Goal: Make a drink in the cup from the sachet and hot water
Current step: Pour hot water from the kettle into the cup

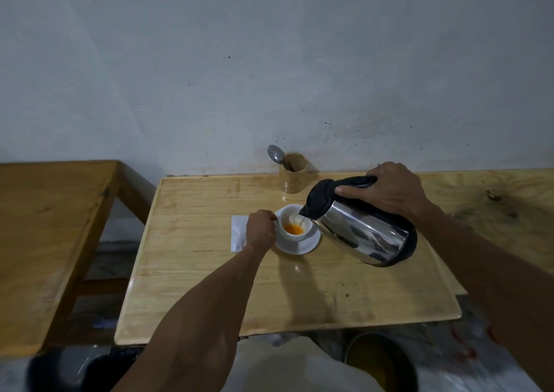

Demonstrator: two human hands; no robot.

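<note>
A white cup [288, 213] stands on a white saucer [302, 246] in the middle of the wooden table [209, 271]. Orange powder or liquid lies in the cup's bottom. My left hand [260, 230] grips the cup's left side at the handle. My right hand [389, 190] holds the black handle of a steel kettle [362, 232], which is tilted with its black spout over the cup. A thin stream runs from the spout into the cup. A white sachet [238, 229] lies flat on the table left of the cup, partly under my left hand.
A wooden holder [293, 178] with a metal spoon [275, 154] in it stands at the table's far edge by the wall. A second wooden table [45, 226] is to the left. A dark round bucket [380, 361] sits on the floor below right.
</note>
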